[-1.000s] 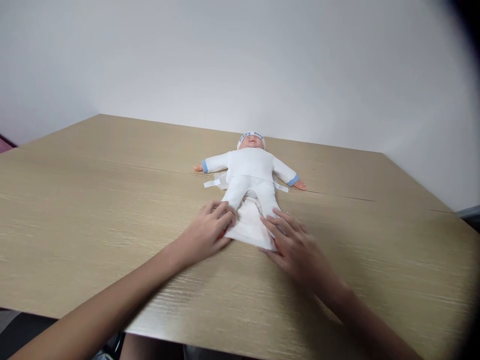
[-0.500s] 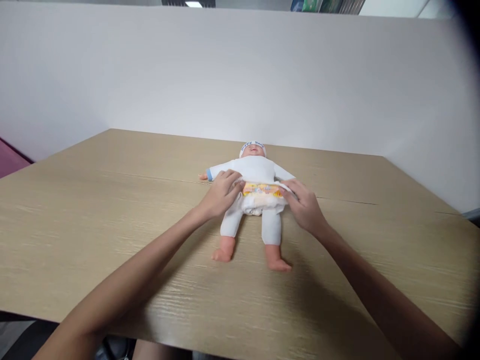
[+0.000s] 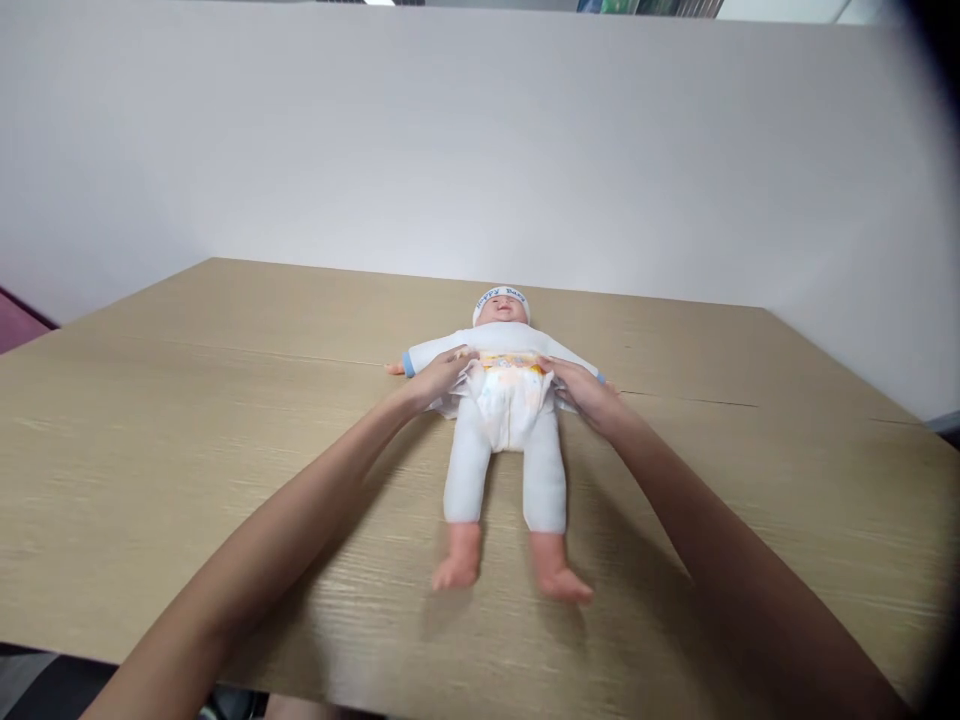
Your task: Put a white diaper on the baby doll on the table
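Head view: the baby doll [image 3: 504, 338] lies face up on the table [image 3: 187, 450], head towards the far edge, feet [image 3: 460, 558] towards the near one. The diaper [image 3: 511, 405] front is up over the belly — that's done; no fastened tab shows at either hip. Left hand [image 3: 441, 374], fingers slightly bent, touches one waist corner; right hand [image 3: 583, 388], the other — pinching or merely pressing, can't tell.

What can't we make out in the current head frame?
- Diaper tapes: head view, lost around the left hand and right hand.
- Print on the band: head view, too small and blurred.
- Doll's back: head view, under its own body.
- Items above the wall: head view, cut by top edge.
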